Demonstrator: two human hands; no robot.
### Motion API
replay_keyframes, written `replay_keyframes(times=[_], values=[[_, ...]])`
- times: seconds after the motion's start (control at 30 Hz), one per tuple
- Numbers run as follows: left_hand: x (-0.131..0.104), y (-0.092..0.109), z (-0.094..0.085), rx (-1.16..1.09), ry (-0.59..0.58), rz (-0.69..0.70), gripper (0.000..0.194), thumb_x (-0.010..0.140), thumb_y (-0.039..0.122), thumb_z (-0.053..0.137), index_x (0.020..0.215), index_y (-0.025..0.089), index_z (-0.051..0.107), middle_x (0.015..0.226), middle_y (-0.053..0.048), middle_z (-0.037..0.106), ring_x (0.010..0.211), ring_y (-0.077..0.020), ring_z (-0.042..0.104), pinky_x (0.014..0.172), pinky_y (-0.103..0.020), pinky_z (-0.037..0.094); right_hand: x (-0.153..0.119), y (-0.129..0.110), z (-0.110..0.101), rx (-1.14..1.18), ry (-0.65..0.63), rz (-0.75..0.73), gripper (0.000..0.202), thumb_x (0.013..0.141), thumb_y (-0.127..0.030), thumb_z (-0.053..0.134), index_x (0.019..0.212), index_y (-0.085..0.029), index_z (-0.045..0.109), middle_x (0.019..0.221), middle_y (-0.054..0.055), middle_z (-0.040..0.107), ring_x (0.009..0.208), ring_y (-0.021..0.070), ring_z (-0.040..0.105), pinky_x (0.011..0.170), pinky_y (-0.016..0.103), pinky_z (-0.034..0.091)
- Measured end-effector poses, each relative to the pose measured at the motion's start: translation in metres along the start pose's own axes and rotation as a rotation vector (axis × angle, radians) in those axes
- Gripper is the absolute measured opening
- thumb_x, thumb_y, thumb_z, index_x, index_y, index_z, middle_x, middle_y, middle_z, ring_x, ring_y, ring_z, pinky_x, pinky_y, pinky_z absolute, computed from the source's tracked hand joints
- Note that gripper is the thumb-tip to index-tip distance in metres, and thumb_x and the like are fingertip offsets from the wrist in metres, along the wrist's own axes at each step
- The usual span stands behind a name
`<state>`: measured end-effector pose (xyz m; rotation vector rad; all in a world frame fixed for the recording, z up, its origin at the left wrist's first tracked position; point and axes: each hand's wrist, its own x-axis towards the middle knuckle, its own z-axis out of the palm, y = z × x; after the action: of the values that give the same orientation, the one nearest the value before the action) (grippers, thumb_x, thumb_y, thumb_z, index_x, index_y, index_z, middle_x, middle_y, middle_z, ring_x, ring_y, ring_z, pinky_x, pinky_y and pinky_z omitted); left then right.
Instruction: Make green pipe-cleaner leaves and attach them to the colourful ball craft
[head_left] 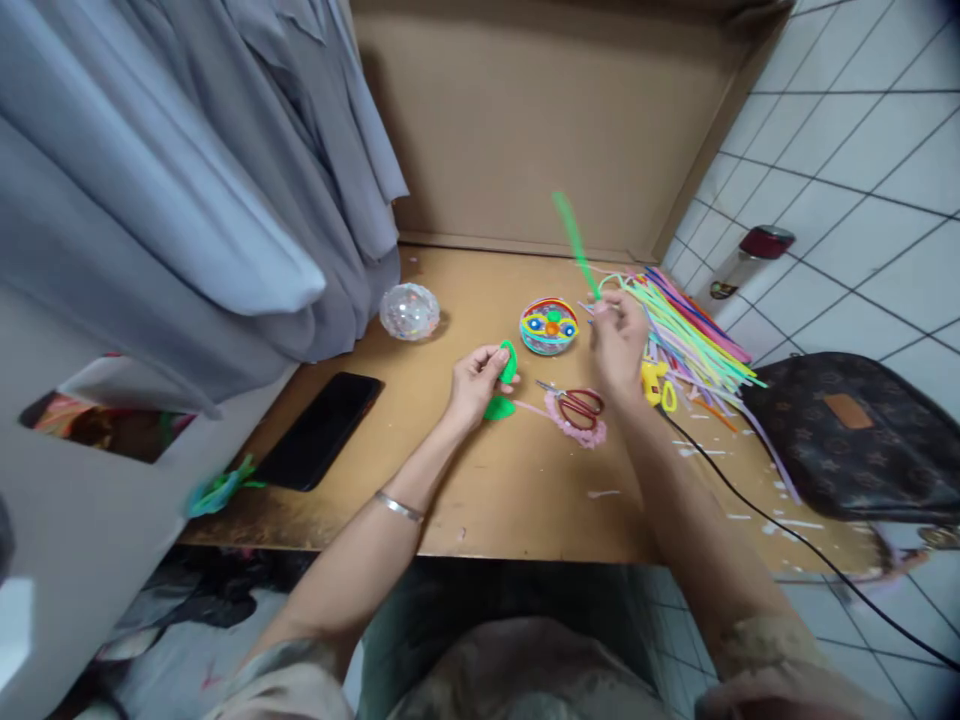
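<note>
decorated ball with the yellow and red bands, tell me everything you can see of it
The decorated ball is small and rounded, its body clear or glittery-looking, perhaps plastic. Yellow bands frame two blue spots with pale centres, with orange between them and green above; red arches over the top and light blue curves below. It rests on the table, between but apart from the left hand and right hand. Its underside is hidden.
</note>
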<state>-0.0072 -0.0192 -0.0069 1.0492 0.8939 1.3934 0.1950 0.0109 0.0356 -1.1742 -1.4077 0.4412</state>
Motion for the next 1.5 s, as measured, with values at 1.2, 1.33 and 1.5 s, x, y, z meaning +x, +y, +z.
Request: replay_keyframes(times=[1.2, 1.33, 1.5], values=[[-0.009, 0.003, 0.002, -0.072, -0.175, -0.103, 0.059, 0.054, 0.055, 0.090, 0.094, 0.015, 0.071, 0.067, 0.000, 0.070, 0.051, -0.0108, 0.063, 0.048, -0.020, 0.049, -0.064, -0.027, 0.026, 0.400, -0.456, 0.391, 0.033, 0.070, -0.048, 0.075, 0.087, -0.020, 0.070, 0.057, -0.005, 0.053, 0.045, 0.0081, 0.040, 0.042, 0.022, 0.031], [-0.009, 0.002, 0.003, -0.066, -0.175, -0.102, 0.055, 0.056, 0.054, 0.089, 0.091, 0.015, 0.071, 0.067, 0.000, 0.070, 0.051, -0.0104, 0.063, 0.046, -0.019, 0.047, -0.063, -0.027, 0.024, 0.285, -0.458, 0.298, 0.024, 0.076, -0.044, 0.069, 0.081, -0.020, 0.067, 0.057, -0.004, 0.054, 0.050, 0.0112, 0.047, 0.048, 0.024, 0.037], [-0.006, -0.003, 0.001, -0.077, -0.150, -0.111, 0.060, 0.057, 0.053, 0.089, 0.099, 0.015, 0.071, 0.071, -0.001, 0.071, 0.052, -0.0104, 0.063, 0.045, -0.020, 0.047, -0.062, -0.022, 0.024, 0.060, -0.207, 0.148, 0.015, 0.079, -0.031, 0.060, 0.086, -0.020, 0.067, 0.067, -0.001, 0.064, 0.061, 0.0147, 0.056, 0.064, 0.029, 0.046]])
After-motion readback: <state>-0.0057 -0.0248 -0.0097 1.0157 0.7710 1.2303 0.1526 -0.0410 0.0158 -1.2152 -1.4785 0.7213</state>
